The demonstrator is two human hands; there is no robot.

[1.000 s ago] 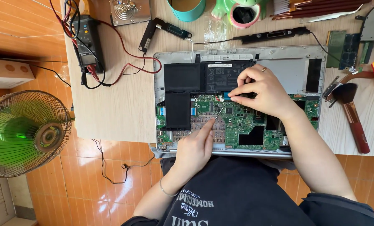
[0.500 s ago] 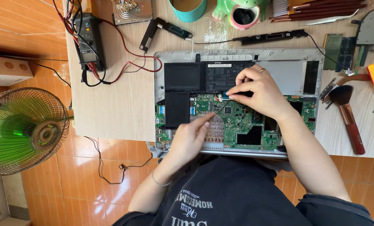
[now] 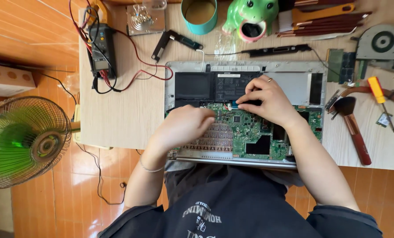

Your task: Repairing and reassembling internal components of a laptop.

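Hands first: we have both over the opened laptop [image 3: 294,83], which lies on the table [image 3: 117,114] with its back cover off. Our left hand [image 3: 183,128] rests on the green board [image 3: 250,132], its fingers [image 3: 208,115] curled loosely together and pointing toward the right hand; we cannot tell whether they grip anything, though a thin dark tip shows just past them. Our right hand [image 3: 267,101] sits a little farther up, fingertips [image 3: 245,98] drawn together and pressed down at the seam between the board and the black battery [image 3: 214,86], apparently pinching a small connector there, too small to make out. A ring shows on one right finger.

Beyond the right fingertips lie a black speaker bar [image 3: 276,50] with its cable, a green frog pot [image 3: 252,17] and a teal cup [image 3: 199,15]. Well off to the right of that hand are a brush [image 3: 353,128], a yellow screwdriver [image 3: 378,90] and a cooling fan [image 3: 382,42]. Far beyond the left fingers stands a multimeter [image 3: 101,53] with red leads; a green floor fan [image 3: 22,141] stands off the table.
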